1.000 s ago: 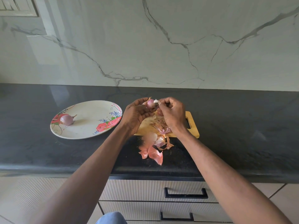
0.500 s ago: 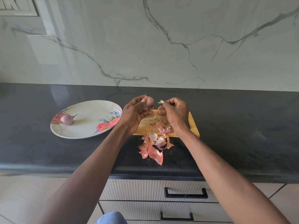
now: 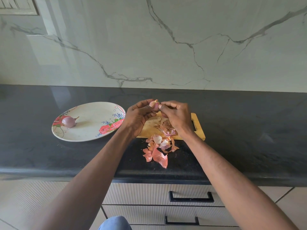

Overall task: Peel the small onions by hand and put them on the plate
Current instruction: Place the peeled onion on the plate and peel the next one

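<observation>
i'm seeing left hand (image 3: 137, 116) gripping onion (image 3: 154, 105) above cutting board (image 3: 198, 128), right hand (image 3: 177, 116) fingertips pinching at it.

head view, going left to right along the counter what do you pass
peeled onion → plate → left hand → onion being peeled → right hand → cutting board handle

Both forearms reach forward — left hand (image 3: 139, 116) and right hand (image 3: 178, 116) meet, fingers (image 3: 163, 105) curled, pinching.
</observation>
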